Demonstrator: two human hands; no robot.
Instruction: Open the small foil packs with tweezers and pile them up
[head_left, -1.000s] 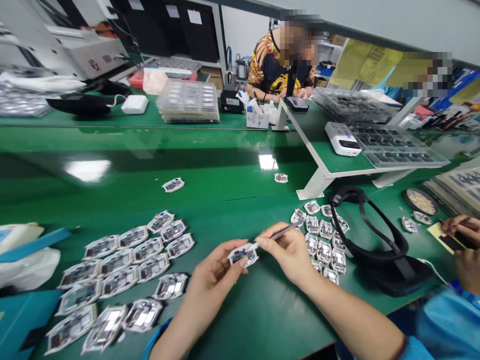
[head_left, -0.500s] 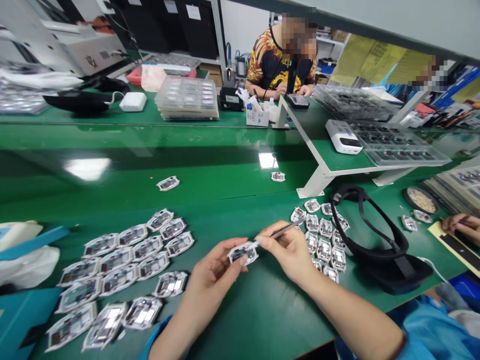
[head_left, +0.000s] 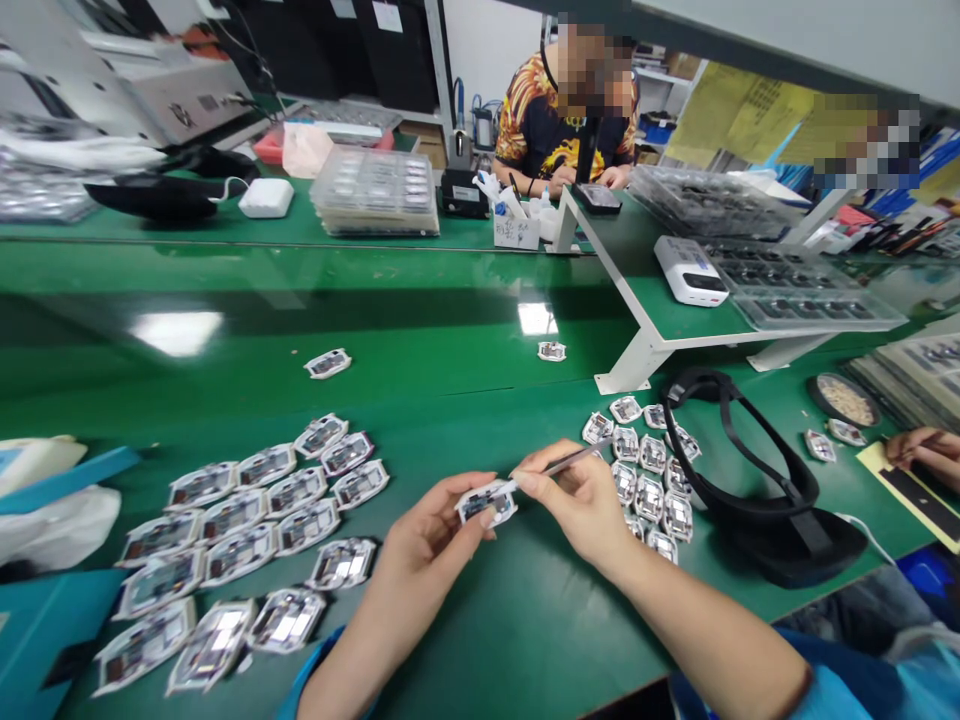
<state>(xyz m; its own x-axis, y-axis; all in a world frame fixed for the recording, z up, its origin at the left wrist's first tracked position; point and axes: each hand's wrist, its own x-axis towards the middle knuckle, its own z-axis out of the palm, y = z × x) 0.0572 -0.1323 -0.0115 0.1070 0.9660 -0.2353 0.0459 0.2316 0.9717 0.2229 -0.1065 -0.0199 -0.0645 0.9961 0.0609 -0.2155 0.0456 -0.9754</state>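
My left hand (head_left: pixel 427 540) pinches a small white-framed circuit part (head_left: pixel 486 502) just above the green bench (head_left: pixel 480 620). My right hand (head_left: pixel 581 505) grips thin metal tweezers (head_left: pixel 566 462), whose tip touches the part's right edge. Left of my hands lie several of the same parts in rows (head_left: pixel 247 530). Another cluster of these parts (head_left: pixel 649 480) lies just right of my right hand.
A black headband device on a stand (head_left: pixel 757 490) sits to the right. Two single parts (head_left: pixel 328 363) (head_left: pixel 551 351) lie on the green conveyor strip. A raised white shelf (head_left: pixel 660 330) carries a white box and clear trays. A co-worker's hand (head_left: pixel 926 450) is at far right; another person sits opposite.
My hands, the part and the tweezers stay put. The two single parts on the conveyor strip drift left. The co-worker's hand at the right edge has pulled back.
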